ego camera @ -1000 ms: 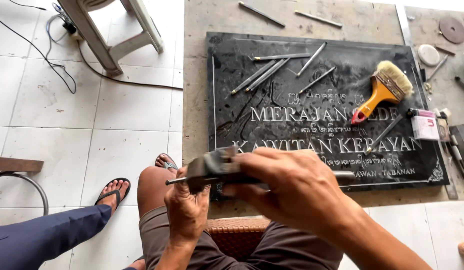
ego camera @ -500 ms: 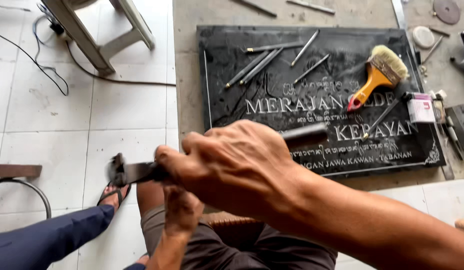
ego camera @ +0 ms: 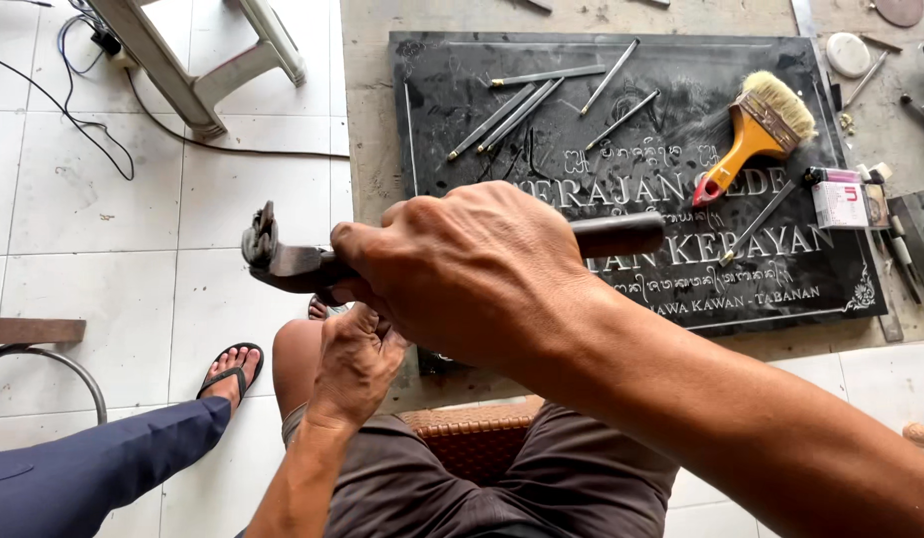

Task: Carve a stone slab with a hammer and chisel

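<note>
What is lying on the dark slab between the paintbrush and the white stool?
Several thin metal rods lie scattered on the engraved stone slab, seen in the head view.

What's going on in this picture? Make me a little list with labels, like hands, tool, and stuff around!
Right hand: the right hand grips a dark tool around its middle.
Left hand: the left hand sits just under the tool, fingers curled up to it.
Stone: a dark carved slab lies on the floor ahead.
On the stone: thin metal chisels and an orange-handled brush.
Nearby: a sandalled foot of another person.
</note>
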